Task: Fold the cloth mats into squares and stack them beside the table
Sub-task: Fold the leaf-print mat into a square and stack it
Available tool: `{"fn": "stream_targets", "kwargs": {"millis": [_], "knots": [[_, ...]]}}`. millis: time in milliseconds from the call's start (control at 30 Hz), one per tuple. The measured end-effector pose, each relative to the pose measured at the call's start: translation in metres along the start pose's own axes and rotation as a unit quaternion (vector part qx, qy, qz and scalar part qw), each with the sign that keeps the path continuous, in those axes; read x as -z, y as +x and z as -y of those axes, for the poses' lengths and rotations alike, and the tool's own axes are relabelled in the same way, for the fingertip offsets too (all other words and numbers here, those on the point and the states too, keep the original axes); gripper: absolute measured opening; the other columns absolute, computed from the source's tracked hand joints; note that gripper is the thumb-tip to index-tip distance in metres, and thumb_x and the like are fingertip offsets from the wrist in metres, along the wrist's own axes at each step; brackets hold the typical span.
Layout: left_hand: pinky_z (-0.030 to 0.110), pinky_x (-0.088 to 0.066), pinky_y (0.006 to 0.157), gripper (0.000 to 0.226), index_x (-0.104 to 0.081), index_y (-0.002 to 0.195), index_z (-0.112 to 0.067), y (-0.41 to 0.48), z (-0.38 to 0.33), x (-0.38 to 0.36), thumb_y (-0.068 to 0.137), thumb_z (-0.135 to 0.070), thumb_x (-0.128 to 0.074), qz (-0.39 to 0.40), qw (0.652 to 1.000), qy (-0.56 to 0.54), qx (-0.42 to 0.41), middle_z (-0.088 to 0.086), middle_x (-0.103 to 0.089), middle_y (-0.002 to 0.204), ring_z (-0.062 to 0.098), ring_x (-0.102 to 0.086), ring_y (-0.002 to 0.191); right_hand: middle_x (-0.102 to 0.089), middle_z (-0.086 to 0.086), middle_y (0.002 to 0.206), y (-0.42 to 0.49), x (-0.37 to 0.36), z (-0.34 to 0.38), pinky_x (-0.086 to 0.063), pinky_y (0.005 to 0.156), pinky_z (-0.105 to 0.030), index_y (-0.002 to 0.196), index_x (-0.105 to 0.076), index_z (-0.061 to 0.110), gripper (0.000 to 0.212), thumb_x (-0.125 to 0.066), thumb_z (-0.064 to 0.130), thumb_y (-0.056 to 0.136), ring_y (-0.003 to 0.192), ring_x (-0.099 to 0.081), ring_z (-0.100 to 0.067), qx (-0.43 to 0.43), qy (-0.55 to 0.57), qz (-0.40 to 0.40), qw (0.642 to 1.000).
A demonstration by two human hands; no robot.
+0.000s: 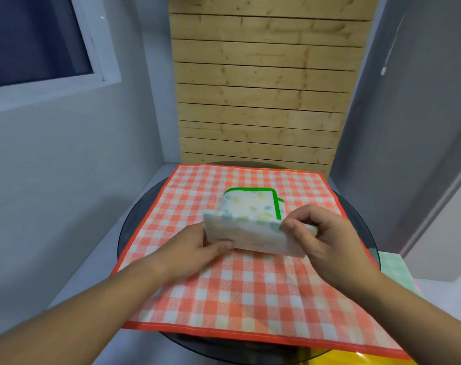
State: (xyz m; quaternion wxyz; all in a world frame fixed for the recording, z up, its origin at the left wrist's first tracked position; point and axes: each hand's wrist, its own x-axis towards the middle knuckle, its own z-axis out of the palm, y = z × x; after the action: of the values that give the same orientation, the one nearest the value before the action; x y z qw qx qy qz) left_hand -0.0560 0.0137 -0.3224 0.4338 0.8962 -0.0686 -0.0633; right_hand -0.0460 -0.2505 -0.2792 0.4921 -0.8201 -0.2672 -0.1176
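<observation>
A small white mat with pale leaf prints and a green border (253, 206) is folded into a thick packet above the middle of the table. My left hand (197, 246) pinches its near left corner. My right hand (316, 233) grips its right edge, thumb on top. The near fold is lifted toward me while the far part rests on an orange-and-white checked mat (250, 291) spread flat over the round dark glass table (134, 222).
A light green checked cloth (398, 272) lies on a surface to the right of the table, with a pink edge under it. Something yellow (327, 358) shows below the table's near edge. A wooden slat panel stands behind, and grey walls close in on both sides.
</observation>
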Motion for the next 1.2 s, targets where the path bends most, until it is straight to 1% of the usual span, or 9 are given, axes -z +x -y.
{"fn": "stream_targets", "kwargs": {"millis": [67, 167, 267, 367, 533, 700, 933, 1100, 1200], "knots": [[0.028, -0.050, 0.104, 0.024, -0.058, 0.122, -0.051, 0.001, -0.001, -0.002, 0.099, -0.045, -0.057, 0.002, 0.999, -0.048, 0.008, -0.028, -0.068, 0.116, -0.007, -0.062, 0.110, -0.068, 0.017, 0.089, 0.003, 0.001, 0.001, -0.048, 0.068, -0.012, 0.093, -0.069, 0.023, 0.013, -0.068, 0.030, 0.083, 0.087, -0.063, 0.000, -0.033, 0.078, -0.009, 0.996], [0.031, -0.050, 0.104, 0.021, -0.063, 0.120, -0.045, 0.004, -0.002, -0.005, 0.100, -0.039, -0.057, -0.024, 0.993, -0.111, 0.014, -0.025, -0.071, 0.116, -0.002, -0.065, 0.110, -0.069, 0.019, 0.100, 0.005, 0.001, -0.011, -0.052, 0.071, -0.014, 0.114, -0.063, 0.026, 0.036, -0.069, 0.036, 0.080, 0.094, -0.066, 0.000, -0.089, 0.135, 0.054, 0.985], [0.032, -0.050, 0.105, 0.026, -0.062, 0.126, -0.037, 0.008, -0.004, -0.006, 0.101, -0.032, -0.057, -0.048, 0.984, -0.169, 0.016, -0.023, -0.070, 0.121, -0.001, -0.065, 0.114, -0.069, 0.014, 0.113, 0.006, -0.002, -0.040, -0.056, 0.088, -0.029, 0.124, -0.055, 0.031, 0.038, -0.064, 0.043, 0.090, 0.106, -0.066, -0.008, -0.163, 0.116, 0.113, 0.973], [0.035, -0.055, 0.097, 0.033, -0.053, 0.132, -0.029, 0.015, -0.005, -0.006, 0.100, -0.029, -0.060, -0.059, 0.980, -0.185, 0.035, -0.013, -0.073, 0.118, 0.008, -0.070, 0.107, -0.066, 0.021, 0.113, 0.008, -0.008, -0.062, -0.054, 0.091, -0.031, 0.117, -0.054, 0.040, 0.021, -0.055, 0.041, 0.096, 0.105, -0.064, -0.005, -0.204, 0.007, 0.122, 0.971], [0.040, -0.059, 0.090, 0.035, -0.049, 0.128, -0.025, 0.033, 0.001, -0.007, 0.098, -0.028, -0.066, -0.100, 0.979, -0.145, 0.105, -0.002, -0.071, 0.117, 0.015, -0.073, 0.099, -0.066, 0.017, 0.097, 0.011, -0.016, -0.061, -0.050, 0.059, -0.016, 0.108, -0.045, 0.037, 0.013, -0.054, 0.038, 0.098, 0.076, -0.068, -0.003, -0.264, -0.029, 0.090, 0.960], [0.022, -0.051, 0.072, 0.033, -0.053, 0.122, -0.023, 0.045, -0.005, -0.014, 0.094, -0.026, -0.070, -0.149, 0.978, -0.067, 0.126, -0.005, -0.064, 0.094, 0.011, -0.066, 0.093, -0.048, 0.008, 0.066, 0.024, -0.021, -0.065, -0.032, 0.054, -0.022, 0.075, -0.045, 0.019, 0.030, -0.059, 0.039, 0.094, 0.058, -0.044, -0.010, -0.274, -0.139, 0.061, 0.950], [0.022, -0.055, 0.072, 0.025, -0.066, 0.118, -0.020, 0.053, -0.009, -0.015, 0.094, -0.026, -0.071, -0.151, 0.979, -0.025, 0.137, -0.008, -0.068, 0.096, 0.007, -0.066, 0.086, -0.044, 0.000, 0.057, 0.038, -0.014, -0.067, -0.036, 0.046, -0.027, 0.065, -0.044, 0.015, 0.037, -0.063, 0.032, 0.093, 0.048, -0.040, -0.016, -0.361, -0.027, 0.055, 0.930], [0.022, -0.056, 0.072, 0.024, -0.071, 0.116, -0.020, 0.054, -0.006, -0.015, 0.093, -0.026, -0.072, -0.143, 0.979, -0.028, 0.139, -0.009, -0.071, 0.096, 0.008, -0.068, 0.086, -0.067, -0.001, 0.067, 0.041, -0.005, -0.058, -0.048, 0.052, -0.027, 0.072, -0.063, 0.012, 0.029, -0.069, 0.033, 0.090, 0.054, -0.060, -0.016, -0.400, 0.070, 0.105, 0.908], [0.024, -0.058, 0.076, 0.024, -0.071, 0.116, -0.021, 0.054, -0.005, -0.014, 0.092, -0.026, -0.073, -0.140, 0.981, -0.027, 0.134, -0.008, -0.072, 0.099, 0.009, -0.069, 0.089, -0.070, -0.001, 0.065, 0.040, -0.005, -0.057, -0.048, 0.053, -0.028, 0.069, -0.067, 0.015, 0.033, -0.065, 0.038, 0.092, 0.055, -0.062, -0.016, -0.405, 0.056, 0.123, 0.904]]}}
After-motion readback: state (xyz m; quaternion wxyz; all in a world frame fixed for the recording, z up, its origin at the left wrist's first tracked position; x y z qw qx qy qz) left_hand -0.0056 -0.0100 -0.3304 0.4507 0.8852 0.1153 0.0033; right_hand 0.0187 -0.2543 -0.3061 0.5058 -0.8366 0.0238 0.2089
